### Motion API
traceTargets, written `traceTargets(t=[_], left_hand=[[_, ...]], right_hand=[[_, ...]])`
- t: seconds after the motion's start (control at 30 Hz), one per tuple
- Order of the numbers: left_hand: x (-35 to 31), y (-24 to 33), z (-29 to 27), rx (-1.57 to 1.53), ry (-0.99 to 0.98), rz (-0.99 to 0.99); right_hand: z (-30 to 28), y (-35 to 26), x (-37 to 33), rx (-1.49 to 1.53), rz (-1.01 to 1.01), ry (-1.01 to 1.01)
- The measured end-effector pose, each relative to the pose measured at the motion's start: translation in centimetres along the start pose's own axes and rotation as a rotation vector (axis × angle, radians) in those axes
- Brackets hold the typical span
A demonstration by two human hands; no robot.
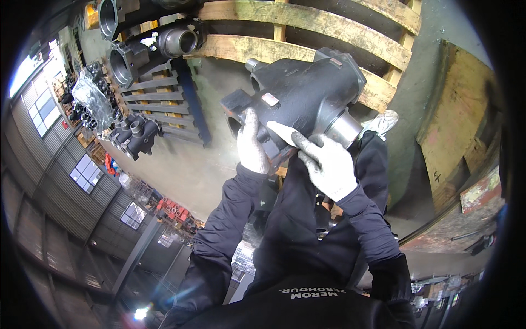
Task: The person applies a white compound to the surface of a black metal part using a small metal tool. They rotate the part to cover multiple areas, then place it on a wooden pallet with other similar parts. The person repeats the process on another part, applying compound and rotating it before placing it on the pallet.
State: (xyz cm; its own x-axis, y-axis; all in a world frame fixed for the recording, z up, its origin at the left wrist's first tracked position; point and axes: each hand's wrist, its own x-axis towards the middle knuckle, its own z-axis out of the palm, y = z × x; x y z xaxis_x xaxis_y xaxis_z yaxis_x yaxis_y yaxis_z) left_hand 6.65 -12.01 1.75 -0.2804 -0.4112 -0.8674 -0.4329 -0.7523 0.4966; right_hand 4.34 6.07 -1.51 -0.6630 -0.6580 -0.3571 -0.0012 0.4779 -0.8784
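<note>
Beyond the left hand [253, 151], clamped on its near end, lies the black casting [301, 96].

The casting [290, 90] is dark grey-black, its tube [345, 130] bright silver and its label [270, 99] white with red. The left hand [252, 148] is gloved in white; the right hand [331, 167] is white too, with fingers [313, 149] smudged grey, and the pointed piece [281, 133] by them is plain white. Sleeves [216, 244] and trousers [296, 225] are black to navy; the shirt [252, 304] is black with white lettering. The pallet [312, 22] shows yellowish slats with dark stains, the board [452, 109] mottled yellow-brown, the floor [211, 82] grey-green.
</note>
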Motion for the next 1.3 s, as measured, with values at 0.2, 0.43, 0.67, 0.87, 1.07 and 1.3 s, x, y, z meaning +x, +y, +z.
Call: traceTargets(t=[0.2,0.43,0.67,0.87,1.07,1.3], left_hand=[[-0.5,-0.4,0.2,-0.071,-0.029,-0.079],[-1.1,-1.1,0.8,0.041,0.095,0.034],[-1.7,-1.9,0.4,0.058,0.2,0.002],[-0.5,-1.6,-0.2,0.106,0.29,0.065],[0.8,-0.6,-0.6,0.169,0.261,0.135],[3.1,2.3,-1.6,0.336,0.326,0.172]], right_hand=[[-2.6,0.8,-2.5,-0.002,0.118,0.07],[-5.8,8.3,-3.9,0.105,0.377,0.378],[-3.0,16.2,-5.1,0.187,0.629,0.397],[-0.6,21.1,-2.2,0.23,0.596,0.354],[-4.4,16.1,-8.0,0.239,0.453,0.697],[-9.5,13.5,-17.3,0.306,0.65,1.001]])
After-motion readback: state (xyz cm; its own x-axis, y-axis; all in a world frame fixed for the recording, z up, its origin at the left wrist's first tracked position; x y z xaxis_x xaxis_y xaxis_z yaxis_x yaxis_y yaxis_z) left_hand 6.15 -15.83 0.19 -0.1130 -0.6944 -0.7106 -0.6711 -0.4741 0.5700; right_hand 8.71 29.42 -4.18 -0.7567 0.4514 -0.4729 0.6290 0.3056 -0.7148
